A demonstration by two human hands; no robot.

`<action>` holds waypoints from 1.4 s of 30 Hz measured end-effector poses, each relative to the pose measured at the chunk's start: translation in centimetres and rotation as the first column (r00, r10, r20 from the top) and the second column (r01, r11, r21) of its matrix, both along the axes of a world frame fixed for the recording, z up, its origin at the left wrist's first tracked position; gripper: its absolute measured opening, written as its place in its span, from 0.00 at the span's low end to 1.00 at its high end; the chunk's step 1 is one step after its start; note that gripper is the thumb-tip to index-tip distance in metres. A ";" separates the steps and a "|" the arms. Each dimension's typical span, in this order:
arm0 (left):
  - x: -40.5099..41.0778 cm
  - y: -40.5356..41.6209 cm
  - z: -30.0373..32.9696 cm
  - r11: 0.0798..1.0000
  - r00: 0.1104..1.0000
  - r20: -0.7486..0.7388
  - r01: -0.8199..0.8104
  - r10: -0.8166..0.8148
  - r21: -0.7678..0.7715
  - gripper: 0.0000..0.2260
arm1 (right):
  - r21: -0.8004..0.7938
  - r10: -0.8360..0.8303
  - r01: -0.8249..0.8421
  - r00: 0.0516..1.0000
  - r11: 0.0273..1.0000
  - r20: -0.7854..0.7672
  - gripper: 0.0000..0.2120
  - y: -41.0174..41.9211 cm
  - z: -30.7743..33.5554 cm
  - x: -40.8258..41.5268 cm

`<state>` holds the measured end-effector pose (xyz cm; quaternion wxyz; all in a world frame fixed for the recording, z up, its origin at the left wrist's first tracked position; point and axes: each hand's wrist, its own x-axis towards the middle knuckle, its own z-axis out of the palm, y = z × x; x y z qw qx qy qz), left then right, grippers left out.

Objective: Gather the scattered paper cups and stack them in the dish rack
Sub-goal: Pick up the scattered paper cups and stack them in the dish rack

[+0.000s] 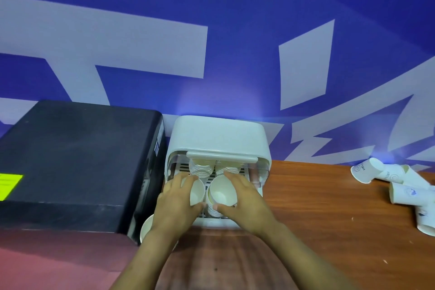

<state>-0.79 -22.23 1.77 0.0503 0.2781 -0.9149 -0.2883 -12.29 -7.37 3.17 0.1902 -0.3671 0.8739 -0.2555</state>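
Head view: white dish rack [217, 134] at centre on wooden table [317, 207], 2 cup stacks [202, 168] at its back. Left hand [175, 202], fingers curled round 1 paper cup [196, 192] over the rack tray. Right hand [244, 198], thumb and fingers clamped on a second cup [222, 189] atop a front stack. Loose cups [386, 176] lying at 3 o'clock. Black box [77, 160] at 9 o'clock.

Take the dish rack [219, 139] as your landmark: the box [77, 162] stands just left of it, cup stacks [200, 168] sit inside it at the back, and loose cups [397, 183] lie well to its right on the table [317, 219].
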 end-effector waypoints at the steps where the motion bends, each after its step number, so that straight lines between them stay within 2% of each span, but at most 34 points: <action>1: 0.0 0.0 -0.1 1.000 1.000 0.031 -0.001 0.001 -0.011 0.27 | 0.034 0.018 -0.019 1.000 0.999 0.021 0.41 0.2 -0.4 0.0; 4: -0.1 -0.2 -0.1 1.000 0.998 0.070 0.002 0.000 -0.030 0.27 | 0.101 0.072 -0.079 0.995 0.992 0.074 0.45 0.7 -1.4 -0.1; 7: -0.1 -0.2 0.3 1.000 0.997 0.075 0.015 -0.015 -0.008 0.27 | 0.097 0.055 -0.064 0.994 0.993 0.089 0.45 1.0 -1.4 -0.3; 11: 0.4 0.6 1.8 1.000 0.999 0.041 0.010 -0.010 0.016 0.27 | 0.071 0.024 -0.031 0.995 0.997 0.100 0.40 1.8 -0.3 -0.4; 16: 1.6 3.1 3.3 0.999 0.998 -0.046 0.041 -0.041 0.001 0.24 | 0.140 0.037 -0.045 0.998 0.989 0.058 0.33 4.5 1.3 -0.2; 21: 0.7 6.6 4.9 0.985 0.984 -0.137 0.129 -0.113 0.114 0.21 | 0.187 -0.024 0.023 1.000 0.982 0.004 0.27 9.1 3.4 0.0; 27: 0.0 12.3 3.1 0.939 0.978 -0.093 0.205 -0.186 0.276 0.17 | 0.278 -0.132 0.124 0.991 0.953 0.013 0.21 15.7 4.1 0.0; 34: -1.6 17.4 3.8 0.937 0.968 -0.043 0.252 -0.249 0.241 0.15 | 0.246 -0.178 0.155 0.981 0.957 0.072 0.17 22.2 3.4 -0.3; 38: -2.6 21.0 4.0 0.961 0.975 -0.014 0.222 -0.223 0.164 0.15 | 0.150 -0.144 0.123 0.979 0.981 0.142 0.16 25.5 3.7 -2.0; 42: -4.1 26.8 3.8 0.977 0.981 0.053 0.176 -0.184 0.123 0.14 | 0.128 -0.100 0.078 0.978 0.989 0.181 0.17 31.1 3.4 -3.8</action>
